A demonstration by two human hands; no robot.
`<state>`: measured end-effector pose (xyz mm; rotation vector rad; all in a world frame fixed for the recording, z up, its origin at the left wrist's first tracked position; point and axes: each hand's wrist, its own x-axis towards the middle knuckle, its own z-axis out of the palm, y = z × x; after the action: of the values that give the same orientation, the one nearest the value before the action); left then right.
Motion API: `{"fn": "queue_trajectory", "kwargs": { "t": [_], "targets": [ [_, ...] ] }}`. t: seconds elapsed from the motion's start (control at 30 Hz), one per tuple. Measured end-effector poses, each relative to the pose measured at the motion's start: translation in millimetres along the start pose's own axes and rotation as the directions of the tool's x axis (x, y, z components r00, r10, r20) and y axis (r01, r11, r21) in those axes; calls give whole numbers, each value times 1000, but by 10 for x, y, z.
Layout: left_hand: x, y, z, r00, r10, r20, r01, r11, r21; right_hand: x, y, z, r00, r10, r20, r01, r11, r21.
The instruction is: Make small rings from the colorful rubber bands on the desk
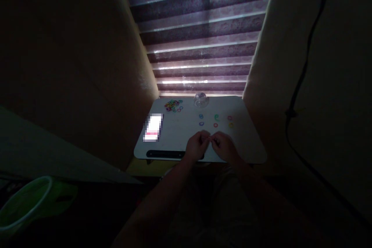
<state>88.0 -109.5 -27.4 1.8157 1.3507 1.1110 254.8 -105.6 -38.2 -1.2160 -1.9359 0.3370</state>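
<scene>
My left hand (197,146) and my right hand (223,145) meet above the front of the white lap table (174,135). Both are closed, with thumbs and fingers pinched together tip to tip. Whatever sits between the fingertips is too small and dark to make out. Just beyond the hands lie several small coloured rings like hair ties, spread in two rows: among them a blue ring (201,116), a purple ring (201,123) and a red ring (215,125). A green band (216,117) looks twisted rather than round. At the far left is a mixed pile of rings (172,105).
A clear round container (201,100) stands at the table's back edge, before a pleated window blind (200,38). A phone with a bright, pixelated screen (153,127) lies on the left. A black ledge (164,154) runs along the front edge. A green basket (35,201) is lower left.
</scene>
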Motion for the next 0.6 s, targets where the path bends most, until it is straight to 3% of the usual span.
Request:
{"fn": "queue_trajectory", "kwargs": {
  "t": [0.3,0.6],
  "targets": [
    [3,13,36,998,-20,-59,27,992,124,-15,6,7,1000,10,8,-10,999,51],
    [-17,30,28,1000,22,-10,-20,986,168,-22,15,16,1000,21,-6,-21,1000,-6]
  ]
}}
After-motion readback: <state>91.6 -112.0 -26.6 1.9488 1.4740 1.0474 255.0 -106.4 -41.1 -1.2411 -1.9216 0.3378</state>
